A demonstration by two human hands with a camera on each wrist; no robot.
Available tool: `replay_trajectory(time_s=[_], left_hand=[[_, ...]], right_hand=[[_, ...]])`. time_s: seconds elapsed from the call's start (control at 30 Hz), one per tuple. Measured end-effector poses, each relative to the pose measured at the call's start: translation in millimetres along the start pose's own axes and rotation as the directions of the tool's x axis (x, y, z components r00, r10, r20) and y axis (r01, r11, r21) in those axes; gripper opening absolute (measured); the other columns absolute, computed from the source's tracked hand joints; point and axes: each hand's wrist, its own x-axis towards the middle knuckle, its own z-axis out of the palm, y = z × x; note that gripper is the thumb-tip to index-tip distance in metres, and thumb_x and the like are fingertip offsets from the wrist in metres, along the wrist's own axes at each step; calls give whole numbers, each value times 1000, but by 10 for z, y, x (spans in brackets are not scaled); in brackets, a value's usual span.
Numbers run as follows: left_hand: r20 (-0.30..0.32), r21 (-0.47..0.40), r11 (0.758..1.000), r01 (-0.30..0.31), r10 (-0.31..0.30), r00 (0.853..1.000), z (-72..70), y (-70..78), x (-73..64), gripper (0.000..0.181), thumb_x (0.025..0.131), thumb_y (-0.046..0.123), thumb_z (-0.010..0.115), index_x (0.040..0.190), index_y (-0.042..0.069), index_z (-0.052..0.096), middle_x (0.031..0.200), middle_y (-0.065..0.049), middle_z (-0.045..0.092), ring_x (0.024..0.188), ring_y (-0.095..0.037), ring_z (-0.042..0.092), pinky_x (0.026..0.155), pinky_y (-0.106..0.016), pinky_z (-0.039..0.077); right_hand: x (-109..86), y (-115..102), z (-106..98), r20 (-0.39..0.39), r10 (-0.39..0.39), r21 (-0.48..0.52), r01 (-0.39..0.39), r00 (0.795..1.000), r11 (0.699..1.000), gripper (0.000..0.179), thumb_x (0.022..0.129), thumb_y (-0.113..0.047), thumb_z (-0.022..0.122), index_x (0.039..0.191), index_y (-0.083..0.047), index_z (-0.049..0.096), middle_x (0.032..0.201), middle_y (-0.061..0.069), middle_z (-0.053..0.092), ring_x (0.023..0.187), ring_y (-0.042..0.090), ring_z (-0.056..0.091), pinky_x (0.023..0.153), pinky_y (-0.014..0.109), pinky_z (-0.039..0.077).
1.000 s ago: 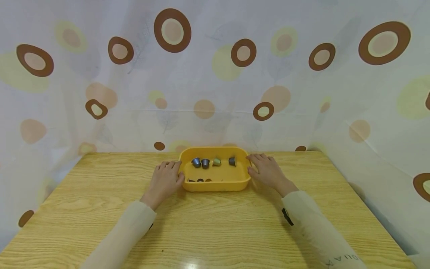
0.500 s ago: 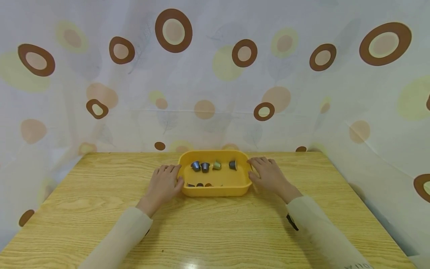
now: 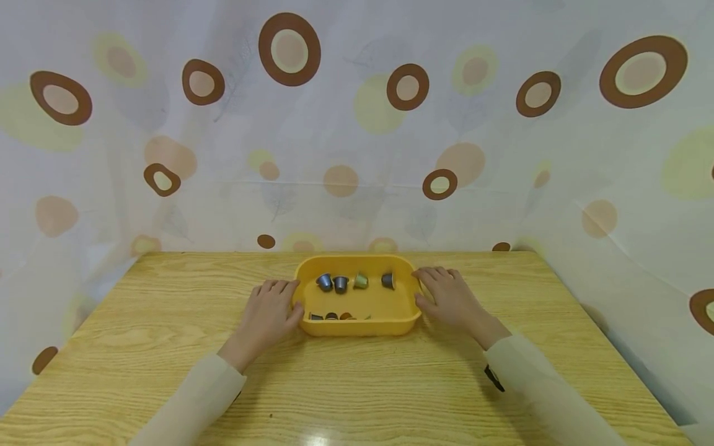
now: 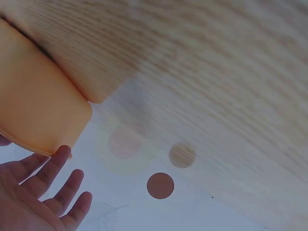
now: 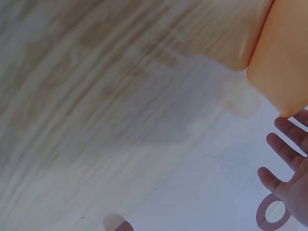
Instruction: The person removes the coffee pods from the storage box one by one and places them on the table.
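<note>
A yellow plastic tray (image 3: 359,327) sits toward the back of the wooden table, with coffee capsules lying in it. My left hand (image 3: 266,316) holds its left end at the rim, while my right hand (image 3: 453,305) holds the opposite end. Along the far side lie a blue capsule (image 3: 325,282), a dark grey capsule (image 3: 340,285), a light green capsule (image 3: 361,281) and another dark capsule (image 3: 387,281). Several more are partly hidden behind the near wall. In both wrist views, fingertips meet the tray's rim and the outer fingers are spread away from it.
The wooden table (image 3: 357,384) extends in front of the tray and to both sides. A pale curtain (image 3: 357,142) with brown, yellow and peach circles hangs behind the table and along its sides.
The tray has slid toward me over the tabletop, with both hands moving along at its ends. The capsules have stayed in about the same places inside it.
</note>
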Motion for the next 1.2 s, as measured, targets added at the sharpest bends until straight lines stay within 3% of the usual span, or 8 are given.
replay_trajectory(time_s=[1.2], left_hand=[[-48,30,997,-70,71,996,-116,69,-320,42,82,33,53,117,11,61,104,-3,64,104,-26,53,89,-44,43]], right_hand=[[-332,-179,-51,-96,-64,-14,63,993,998,39,84,-28,56,116,-6,57,117,9,58,109,27,52,92,52,38]])
